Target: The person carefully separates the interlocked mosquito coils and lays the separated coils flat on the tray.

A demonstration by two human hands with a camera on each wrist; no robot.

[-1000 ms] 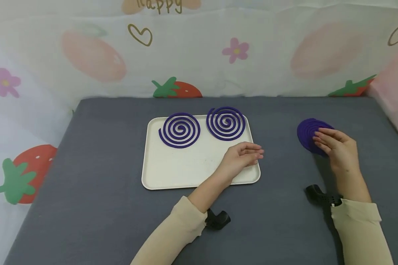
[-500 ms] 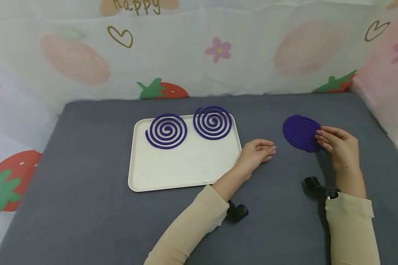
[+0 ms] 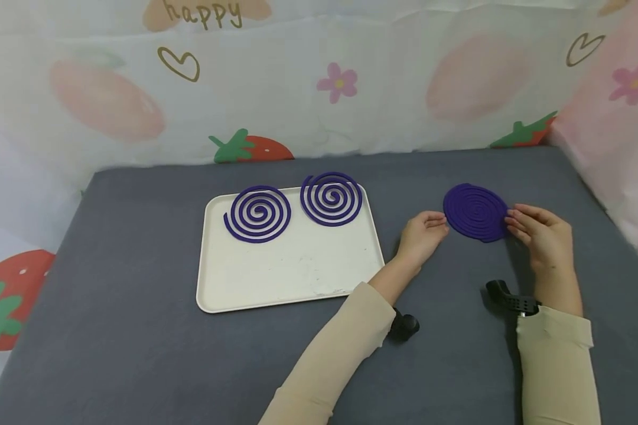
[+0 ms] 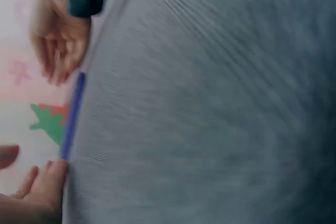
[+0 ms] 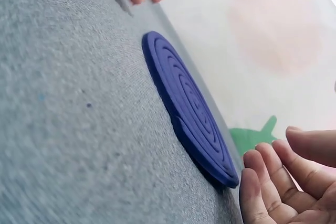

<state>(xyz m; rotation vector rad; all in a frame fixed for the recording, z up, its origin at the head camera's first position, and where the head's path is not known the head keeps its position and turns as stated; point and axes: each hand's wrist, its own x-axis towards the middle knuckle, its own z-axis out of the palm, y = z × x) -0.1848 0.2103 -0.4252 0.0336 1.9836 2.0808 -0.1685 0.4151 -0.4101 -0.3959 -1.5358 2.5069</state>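
A solid purple coil disc (image 3: pixel 475 212) lies flat on the grey surface (image 3: pixel 138 354) in the right half of the head view, well apart from the white tray (image 3: pixel 276 283) at centre-left. The two hands flank it. The left hand (image 3: pixel 422 235) rests on the surface just left of the disc, fingers loosely curled, their tips at or touching the disc's left edge; it grips nothing. The right hand (image 3: pixel 541 235) sits at the disc's right edge, fingers relaxed and slightly bent, fingertips just meeting the rim. In the right wrist view the disc (image 5: pixel 189 111) lies flat on the cloth, the right hand's fingers (image 5: pixel 262 182) open at lower right with a small gap visible to the rim, so whether they truly touch I cannot tell. The left wrist view is blurred; it shows the disc (image 4: pixel 72 116) edge-on as a thin purple line with the left hand's fingers (image 4: pixel 44 187) at its lower end.

On the tray lie two open purple spirals: one (image 3: pixel 257 213) at its upper left, the other (image 3: pixel 331 199) at its upper right, overhanging the far rim slightly. Both arms wear beige sleeves (image 3: pixel 340 360), each with a black wrist mount (image 3: pixel 510 298). A strawberry-and-flower printed cloth (image 3: pixel 319 82) backs the scene across the top.
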